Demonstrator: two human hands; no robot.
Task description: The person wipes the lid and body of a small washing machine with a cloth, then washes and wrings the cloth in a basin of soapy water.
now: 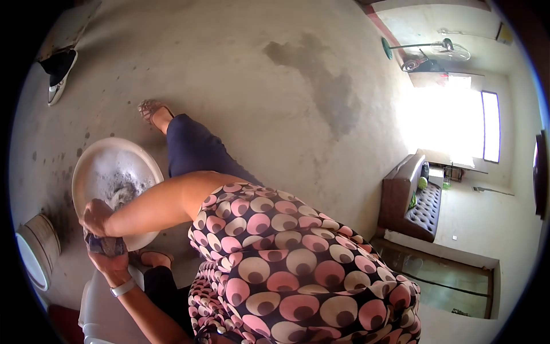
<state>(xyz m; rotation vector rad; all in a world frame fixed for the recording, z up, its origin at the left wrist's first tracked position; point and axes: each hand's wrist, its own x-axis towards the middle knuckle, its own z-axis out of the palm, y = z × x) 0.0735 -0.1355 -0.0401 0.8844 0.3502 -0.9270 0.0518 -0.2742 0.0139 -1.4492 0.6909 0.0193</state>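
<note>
A dark wet cloth point(106, 245) is squeezed between both my hands at the rim of a white basin point(97, 157) that holds foamy water. My right hand point(95, 218) grips the cloth's upper part, its bare arm crossing the basin's edge. My left hand point(112, 265), with a white wristband, grips the cloth from below. My patterned pink-and-black dress point(286, 275) fills the lower middle. My sandalled feet point(152, 109) rest on the concrete floor on either side of the basin.
A white bucket point(35, 252) stands beside the basin. A white plastic seat point(94, 312) is under me. A black-and-white shoe point(60, 74) lies farther off. A damp patch point(332, 92) marks the floor. A dark sofa point(415, 200) and a standing fan point(441, 50) are behind me.
</note>
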